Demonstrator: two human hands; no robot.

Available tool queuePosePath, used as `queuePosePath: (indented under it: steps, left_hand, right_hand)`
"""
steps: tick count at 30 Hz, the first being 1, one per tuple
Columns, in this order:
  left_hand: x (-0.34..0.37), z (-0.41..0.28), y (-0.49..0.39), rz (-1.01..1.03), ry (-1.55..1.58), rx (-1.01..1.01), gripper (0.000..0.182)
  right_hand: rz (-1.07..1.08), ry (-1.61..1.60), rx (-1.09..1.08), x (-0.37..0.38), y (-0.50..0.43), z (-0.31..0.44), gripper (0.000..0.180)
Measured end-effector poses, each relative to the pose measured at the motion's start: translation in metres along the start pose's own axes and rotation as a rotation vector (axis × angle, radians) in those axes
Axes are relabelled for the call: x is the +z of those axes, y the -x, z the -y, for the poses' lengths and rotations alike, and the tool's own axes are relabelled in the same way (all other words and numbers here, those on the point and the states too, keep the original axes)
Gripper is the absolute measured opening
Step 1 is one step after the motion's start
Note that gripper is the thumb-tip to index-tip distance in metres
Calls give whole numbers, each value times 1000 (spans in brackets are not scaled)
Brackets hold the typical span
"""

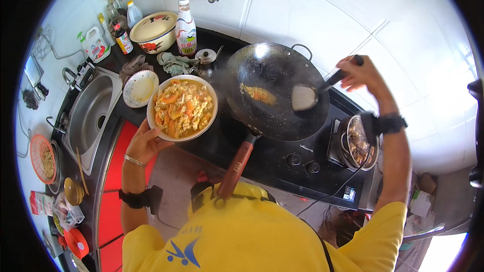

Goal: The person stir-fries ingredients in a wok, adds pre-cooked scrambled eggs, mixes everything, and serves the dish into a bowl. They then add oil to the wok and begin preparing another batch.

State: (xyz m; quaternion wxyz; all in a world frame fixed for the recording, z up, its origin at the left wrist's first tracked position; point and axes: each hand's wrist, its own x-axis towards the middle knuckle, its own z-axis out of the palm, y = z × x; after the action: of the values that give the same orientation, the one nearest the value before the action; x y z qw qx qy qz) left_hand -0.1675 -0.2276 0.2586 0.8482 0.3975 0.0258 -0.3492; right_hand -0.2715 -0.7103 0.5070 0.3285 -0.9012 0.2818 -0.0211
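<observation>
My left hand (144,141) holds a white bowl (177,139) from below and its near side. The bowl is heaped with scrambled egg and tomato (184,107) in yellowish liquid. A metal wok spatula (303,97) is gripped by its black handle in my right hand (359,72). Its blade rests against the right inner side of a dark wok (276,64). A small streak of egg and tomato (260,94) lies in the wok's middle. The wok's wooden handle (237,168) points towards my body, and the bowl is just left of the wok.
Right of the gas stove's knobs (302,163) stands a pot of dark food (358,141). A patterned plate (140,88), cloth (174,63), small kettle (206,57), bottle (186,32) and lidded enamel pot (155,32) crowd the back left. The sink (89,115) is farther left.
</observation>
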Motion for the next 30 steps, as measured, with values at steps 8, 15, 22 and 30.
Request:
queuePosePath:
  steps: [8,15,22,30]
  left_hand:
    - [5,5,1,-19,32,50,59]
    - [8,6,2,-8,-26,94,57]
    - [17,2,6,41,-47,92,59]
    - [26,-6,10,117,-59,41,62]
  right_hand:
    - [63,-181,18,-21,-46,-81,41]
    - [107,-901,134,76,-35,-172,28]
    - [8,-1339,191,130,-4,-174,20]
    - [-35,-1417,106,142,9,-128,25]
